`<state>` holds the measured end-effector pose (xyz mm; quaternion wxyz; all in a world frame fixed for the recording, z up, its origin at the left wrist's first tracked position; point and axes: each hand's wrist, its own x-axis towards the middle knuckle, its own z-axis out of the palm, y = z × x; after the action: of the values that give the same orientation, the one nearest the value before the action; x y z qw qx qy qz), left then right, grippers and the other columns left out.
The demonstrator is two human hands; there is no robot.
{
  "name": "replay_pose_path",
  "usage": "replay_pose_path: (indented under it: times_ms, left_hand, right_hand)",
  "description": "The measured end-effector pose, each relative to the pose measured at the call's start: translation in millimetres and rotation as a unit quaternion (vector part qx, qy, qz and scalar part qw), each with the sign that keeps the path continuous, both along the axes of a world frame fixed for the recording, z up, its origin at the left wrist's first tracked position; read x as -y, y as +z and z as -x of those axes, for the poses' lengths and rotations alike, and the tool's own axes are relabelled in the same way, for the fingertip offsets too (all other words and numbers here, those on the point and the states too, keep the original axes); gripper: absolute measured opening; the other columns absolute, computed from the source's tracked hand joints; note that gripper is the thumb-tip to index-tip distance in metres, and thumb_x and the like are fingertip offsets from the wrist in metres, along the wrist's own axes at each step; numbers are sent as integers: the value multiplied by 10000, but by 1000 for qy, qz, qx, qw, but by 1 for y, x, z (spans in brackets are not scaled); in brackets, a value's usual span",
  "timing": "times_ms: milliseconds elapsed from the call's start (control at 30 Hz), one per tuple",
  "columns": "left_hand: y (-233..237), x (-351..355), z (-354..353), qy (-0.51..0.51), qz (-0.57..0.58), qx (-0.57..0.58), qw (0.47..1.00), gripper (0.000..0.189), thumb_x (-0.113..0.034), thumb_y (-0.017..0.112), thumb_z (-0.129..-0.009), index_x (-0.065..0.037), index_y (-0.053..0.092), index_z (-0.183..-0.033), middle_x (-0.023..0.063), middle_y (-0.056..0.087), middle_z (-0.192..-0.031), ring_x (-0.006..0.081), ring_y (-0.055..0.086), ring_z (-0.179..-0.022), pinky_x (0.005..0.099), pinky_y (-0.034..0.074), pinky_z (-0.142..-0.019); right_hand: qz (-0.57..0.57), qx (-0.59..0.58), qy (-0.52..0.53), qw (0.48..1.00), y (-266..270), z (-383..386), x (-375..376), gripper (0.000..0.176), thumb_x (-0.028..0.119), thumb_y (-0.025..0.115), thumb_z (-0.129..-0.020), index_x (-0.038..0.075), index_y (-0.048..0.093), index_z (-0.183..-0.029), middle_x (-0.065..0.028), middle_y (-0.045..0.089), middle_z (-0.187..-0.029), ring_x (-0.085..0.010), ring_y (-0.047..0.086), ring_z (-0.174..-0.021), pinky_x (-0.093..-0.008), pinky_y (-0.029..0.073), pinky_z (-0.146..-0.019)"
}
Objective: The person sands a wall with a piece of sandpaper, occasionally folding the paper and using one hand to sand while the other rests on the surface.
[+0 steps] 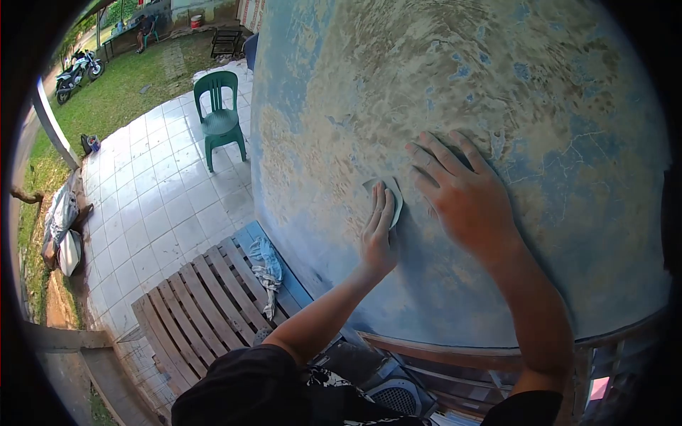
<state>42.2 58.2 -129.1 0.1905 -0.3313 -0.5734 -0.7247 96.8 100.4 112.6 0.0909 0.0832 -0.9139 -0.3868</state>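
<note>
My left hand [379,231] presses a folded piece of sandpaper [397,204] against a worn blue wall [455,284]. The sheet's dark grey corner and pale edge show around my fingers, while its middle is hidden beneath them. To the right and slightly higher, my right hand [462,195] lies flat on the same wall with its fingers spread and holds nothing. Around both hands the surface is patchy, with beige-brown smears, blue spots and fine cracks.
Below left stands a slatted wooden bench [206,298] with a crumpled cloth [267,273] by it. A green plastic chair [219,119] is on the white tiles [153,170]. Sacks [65,227] lie at the tile edge. A motorcycle [78,73] and a seated person [145,32] are farther off.
</note>
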Motion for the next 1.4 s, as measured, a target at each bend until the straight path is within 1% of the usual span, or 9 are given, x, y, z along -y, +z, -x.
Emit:
replay_pose_path:
  times_ms: [200,300,500,600,800,967,1033,1300,1400]
  left_hand:
    - [13,-11,40,55,2,38,998,593,134,533,-949,121,503,-1541,341,440,-1638,462,381,-1561,499,402,-1239]
    - [32,-21,65,85,-28,78,993,582,120,556,-961,117,505,-1540,343,436,-1638,468,382,-1559,501,404,-1235]
    - [-14,0,-12,3,38,-17,999,641,145,465,-891,114,535,-1527,338,456,-1631,472,402,-1548,507,417,-1228]
    - [-25,-3,14,20,34,-53,998,646,143,482,-888,104,537,-1530,332,468,-1625,459,426,-1538,502,430,-1220]
    - [11,-21,50,80,-17,81,993,667,176,478,-886,102,505,-1548,331,457,-1631,455,402,-1550,486,406,-1242]
    - [-33,10,-21,-18,51,-22,998,719,166,470,-823,102,532,-1536,350,478,-1609,478,428,-1534,508,430,-1217]
    - [-35,14,-9,-14,99,-66,993,682,136,515,-858,96,533,-1538,340,498,-1598,477,463,-1511,494,476,-1180]
    - [13,-21,24,72,-4,77,994,624,104,544,-927,98,514,-1550,335,459,-1629,467,407,-1549,491,420,-1229]
    - [-6,-9,-17,35,-6,17,999,634,114,536,-905,109,523,-1538,345,475,-1614,485,423,-1535,510,419,-1225]
  right_hand:
    - [-11,10,3,1000,-1,-1,-2,230,241,633,-998,158,792,-1141,-19,635,-1551,-187,445,-1550,-471,260,-1336]
    - [17,5,-2,1000,-3,0,-2,270,229,761,-905,161,780,-1166,1,608,-1567,-192,434,-1548,-486,277,-1332]
    - [-6,-3,3,1000,-4,1,-2,251,244,781,-900,150,775,-1132,-3,618,-1555,-195,446,-1541,-487,285,-1329]
    - [2,0,4,1000,-5,1,-2,263,240,784,-888,147,775,-1134,-14,623,-1549,-200,451,-1540,-485,287,-1328]
    - [3,6,-8,1000,-4,-2,-2,287,253,755,-908,147,778,-1174,-28,619,-1559,-211,443,-1549,-489,285,-1325]
    - [-2,6,11,1000,-7,-1,-1,248,225,618,-1001,131,785,-1158,-75,656,-1524,-221,489,-1518,-469,301,-1310]
    - [-6,8,7,1000,-8,-1,-1,256,252,674,-964,138,783,-1165,-56,645,-1533,-223,466,-1534,-486,294,-1314]
    - [-2,4,-2,1000,-10,3,-1,273,287,749,-912,143,786,-1142,-37,662,-1505,-225,471,-1529,-497,314,-1301]
    - [-10,-3,20,1000,-8,3,-1,250,258,619,-1007,126,790,-1133,-87,701,-1452,-229,522,-1485,-472,335,-1280]
